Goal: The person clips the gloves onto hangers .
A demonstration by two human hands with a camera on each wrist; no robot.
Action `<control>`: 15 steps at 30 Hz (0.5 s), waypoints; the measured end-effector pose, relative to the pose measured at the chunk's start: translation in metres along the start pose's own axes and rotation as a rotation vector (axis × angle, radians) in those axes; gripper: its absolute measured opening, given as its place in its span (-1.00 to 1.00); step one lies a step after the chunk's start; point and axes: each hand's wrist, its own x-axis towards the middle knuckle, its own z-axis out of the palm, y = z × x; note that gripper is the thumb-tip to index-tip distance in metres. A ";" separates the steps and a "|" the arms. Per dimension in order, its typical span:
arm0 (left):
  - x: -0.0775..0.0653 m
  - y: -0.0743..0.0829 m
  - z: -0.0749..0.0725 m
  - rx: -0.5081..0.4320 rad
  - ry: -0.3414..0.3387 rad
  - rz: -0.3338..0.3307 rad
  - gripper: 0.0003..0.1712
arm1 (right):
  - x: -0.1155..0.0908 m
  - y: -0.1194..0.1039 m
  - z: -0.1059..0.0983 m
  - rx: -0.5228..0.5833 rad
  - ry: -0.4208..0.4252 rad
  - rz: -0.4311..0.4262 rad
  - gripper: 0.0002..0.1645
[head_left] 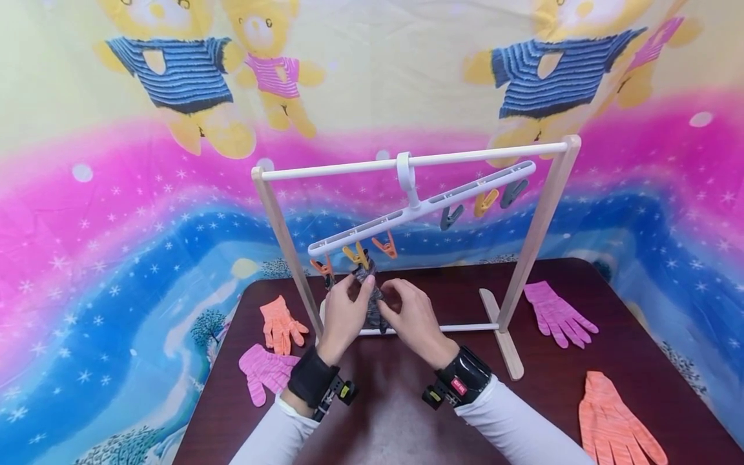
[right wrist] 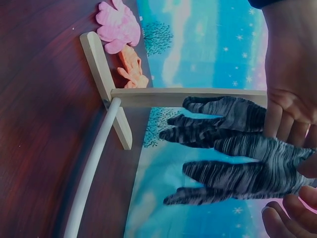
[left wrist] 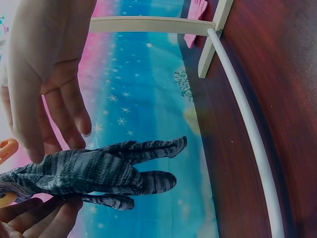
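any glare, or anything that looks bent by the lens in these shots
Head view: a pale sheen on the dark reddish-brown tabletop between the white cloth sleeves; left wrist view: the lower white round crossbar bows clearly, probably lens distortion, as the head view shows it nearly straight; right wrist view: the black-and-grey knit gloves look fairly sharp.

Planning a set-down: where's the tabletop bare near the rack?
Bare: front middle of the table, between the white sleeves; also between the rack's right foot and the front-right orange glove. Crowded: left edge, with another orange glove and a pink glove; around the hanging dark gloves.
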 end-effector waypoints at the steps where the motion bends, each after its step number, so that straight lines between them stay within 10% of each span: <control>1: -0.001 0.000 0.000 0.006 0.002 -0.001 -0.52 | -0.001 0.001 -0.001 -0.006 0.000 -0.003 -0.75; 15: -0.012 -0.008 -0.001 -0.023 0.004 0.019 -0.44 | -0.016 0.013 -0.008 -0.056 -0.022 0.026 -0.73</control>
